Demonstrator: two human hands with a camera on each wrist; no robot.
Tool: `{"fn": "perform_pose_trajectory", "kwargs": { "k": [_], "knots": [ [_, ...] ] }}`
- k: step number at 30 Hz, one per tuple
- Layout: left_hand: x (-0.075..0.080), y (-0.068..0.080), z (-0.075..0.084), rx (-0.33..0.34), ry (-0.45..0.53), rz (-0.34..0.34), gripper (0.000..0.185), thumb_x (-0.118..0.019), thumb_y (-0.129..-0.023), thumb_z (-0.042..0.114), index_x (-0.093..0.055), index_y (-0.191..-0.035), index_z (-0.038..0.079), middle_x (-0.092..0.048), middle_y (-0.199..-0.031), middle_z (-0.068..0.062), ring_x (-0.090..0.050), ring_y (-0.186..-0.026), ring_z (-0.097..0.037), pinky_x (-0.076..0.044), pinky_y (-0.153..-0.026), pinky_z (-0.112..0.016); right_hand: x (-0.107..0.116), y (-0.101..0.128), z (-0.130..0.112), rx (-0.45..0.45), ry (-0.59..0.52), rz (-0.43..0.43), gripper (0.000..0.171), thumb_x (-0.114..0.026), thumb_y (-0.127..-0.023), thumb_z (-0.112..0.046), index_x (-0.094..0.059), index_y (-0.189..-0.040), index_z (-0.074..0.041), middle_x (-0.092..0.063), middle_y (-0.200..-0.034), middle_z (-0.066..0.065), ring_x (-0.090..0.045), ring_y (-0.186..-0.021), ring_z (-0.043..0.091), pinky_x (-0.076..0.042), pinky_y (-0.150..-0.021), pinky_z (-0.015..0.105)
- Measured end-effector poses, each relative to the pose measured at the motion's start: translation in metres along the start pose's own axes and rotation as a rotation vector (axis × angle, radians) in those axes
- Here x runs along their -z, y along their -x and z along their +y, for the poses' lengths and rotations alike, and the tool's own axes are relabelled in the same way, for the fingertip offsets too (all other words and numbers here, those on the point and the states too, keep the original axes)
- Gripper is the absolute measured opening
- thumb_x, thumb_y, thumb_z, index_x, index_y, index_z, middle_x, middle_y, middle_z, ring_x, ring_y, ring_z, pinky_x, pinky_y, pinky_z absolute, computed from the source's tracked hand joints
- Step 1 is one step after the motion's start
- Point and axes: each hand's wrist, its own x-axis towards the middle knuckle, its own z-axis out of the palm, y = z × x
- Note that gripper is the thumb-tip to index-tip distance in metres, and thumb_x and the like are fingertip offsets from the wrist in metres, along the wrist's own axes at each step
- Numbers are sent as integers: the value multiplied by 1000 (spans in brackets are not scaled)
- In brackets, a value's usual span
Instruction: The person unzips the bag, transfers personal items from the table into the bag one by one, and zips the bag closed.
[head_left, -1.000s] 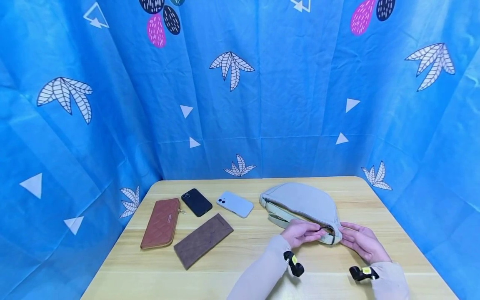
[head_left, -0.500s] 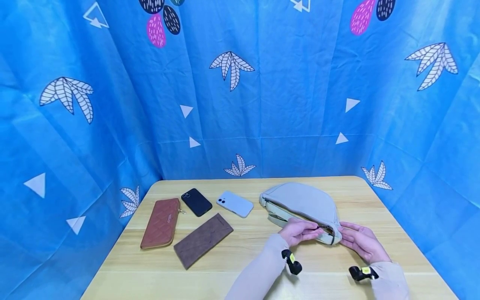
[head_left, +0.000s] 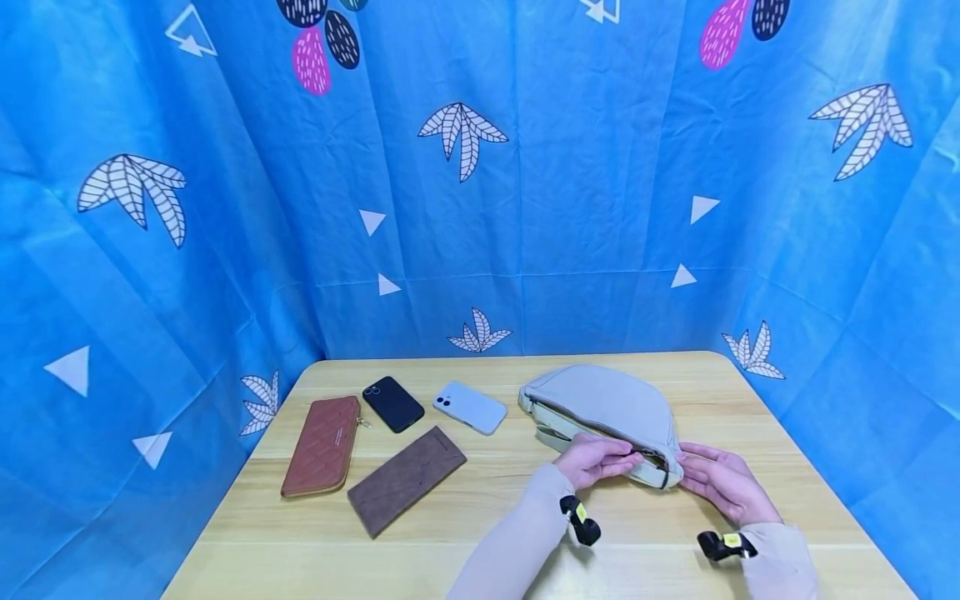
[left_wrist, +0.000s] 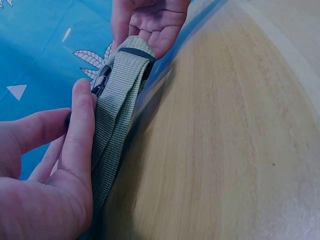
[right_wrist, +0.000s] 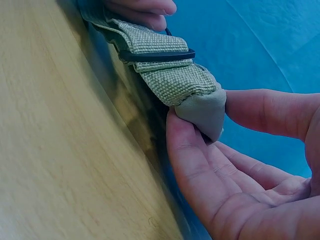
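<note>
A pale grey-green belt bag lies at the right of the table, its curved side away from me and a dark zip line along its near side. My left hand pinches a small black zipper pull between thumb and fingers, beside the webbing strap. With thumb and fingers, my right hand grips the bag's right end, where a smooth fabric tab meets the strap. A black slider crosses the strap near that end. Fingers partly hide the zip.
Left of the bag lie a white phone, a black phone, a flat brown wallet and a reddish quilted zip wallet. Blue patterned curtains surround the wooden table at its back and sides.
My left hand has slid slightly left along the bag's near side. My right hand stays on the bag's right end, and the phones and wallets have not moved.
</note>
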Motion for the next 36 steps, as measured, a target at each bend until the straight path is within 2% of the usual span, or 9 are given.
{"fn": "perform_pose_trajectory", "kwargs": {
  "k": [3,6,10,13,16,20,23,28,36],
  "knots": [
    [1,0,1,1,-1,-7,21,-65,-93,-9,-71,-113,-13,-67,-117,-35,-70,-115,-39,-60,-95,-37,-1,0,0,-4,-24,27,60,-59,-104,-7,-32,-152,15,-75,-109,-9,-73,-102,6,-61,-92,27],
    [2,1,2,3,-2,-11,21,-66,-92,-9,-71,-112,-12,-67,-117,-35,-70,-114,-39,-60,-94,-37,-1,0,-1,-8,-10,23,61,-57,-105,-9,-29,-154,15,-74,-110,-10,-72,-104,5,-61,-93,27],
    [4,1,2,9,1,-13,19,-67,-92,-9,-73,-110,-11,-69,-116,-33,-72,-113,-38,-61,-93,-36,-2,1,0,-14,17,12,71,-56,-106,-11,-15,-156,18,-72,-113,-10,-70,-106,4,-60,-96,28],
    [5,1,2,10,6,-15,20,-67,-92,-9,-73,-111,-11,-69,-115,-33,-72,-113,-38,-61,-92,-35,-2,1,0,-20,10,25,72,-58,-105,-11,-15,-156,18,-73,-112,-9,-71,-105,5,-60,-95,28],
    [5,1,3,14,14,-11,20,-67,-92,-9,-73,-111,-11,-70,-116,-33,-72,-113,-38,-61,-92,-35,-2,1,0,-17,-10,16,68,-58,-105,-9,-20,-155,17,-74,-111,-9,-72,-105,6,-61,-95,28],
    [6,1,4,18,11,-3,20,-68,-92,-8,-74,-111,-10,-70,-115,-32,-72,-113,-37,-61,-92,-35,-2,1,0,-13,-43,21,48,-57,-104,-7,-42,-147,7,-76,-109,-8,-72,-103,6,-61,-92,26],
    [6,2,4,16,13,3,19,-68,-91,-9,-74,-110,-10,-71,-114,-32,-72,-112,-37,-61,-92,-35,-2,1,0,-17,-57,28,45,-59,-103,-5,-46,-145,4,-76,-108,-7,-73,-103,7,-61,-93,27],
    [9,1,5,9,13,-1,21,-68,-91,-9,-73,-111,-11,-71,-114,-32,-73,-112,-37,-62,-91,-34,-4,1,0,-20,-34,7,67,-61,-103,-7,-25,-155,15,-75,-111,-8,-72,-105,7,-61,-95,29],
    [13,1,7,0,-5,-7,20,-67,-92,-8,-73,-111,-10,-70,-115,-33,-72,-112,-37,-61,-92,-34,-4,0,0,-10,-44,7,57,-59,-103,-4,-35,-152,13,-76,-109,-8,-73,-104,7,-61,-94,28]
  ]
}}
